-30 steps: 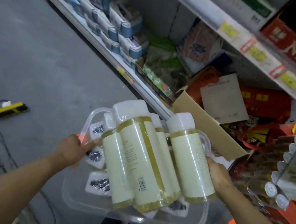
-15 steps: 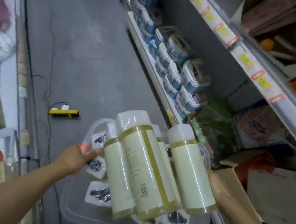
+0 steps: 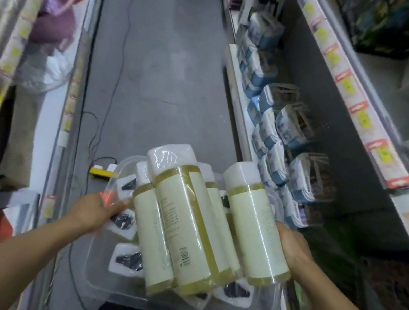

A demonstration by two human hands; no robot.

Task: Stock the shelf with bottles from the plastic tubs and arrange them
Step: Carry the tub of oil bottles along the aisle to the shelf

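A clear plastic tub (image 3: 99,266) hangs in the air in front of me, low in the head view. Several pale yellow bottles (image 3: 182,226) with white caps lie piled in it, above small white packets with dark contents (image 3: 126,260). My left hand (image 3: 94,211) grips the tub's left rim by an orange clip. My right hand (image 3: 292,250) holds the right side, its fingers pressed against the rightmost bottle (image 3: 254,223). The tub's right rim is hidden behind that bottle.
A grey aisle floor (image 3: 163,69) runs ahead between shelving. The right lower shelf (image 3: 237,85) holds blue-and-white packs; an upper shelf edge (image 3: 359,109) carries price tags. On the left stand rolls, purple baskets and a bag. A yellow power strip (image 3: 101,171) with a cable lies on the floor.
The view has swung left from the right shelf and its cardboard box to look down the aisle. The tub and both hands keep the same hold.
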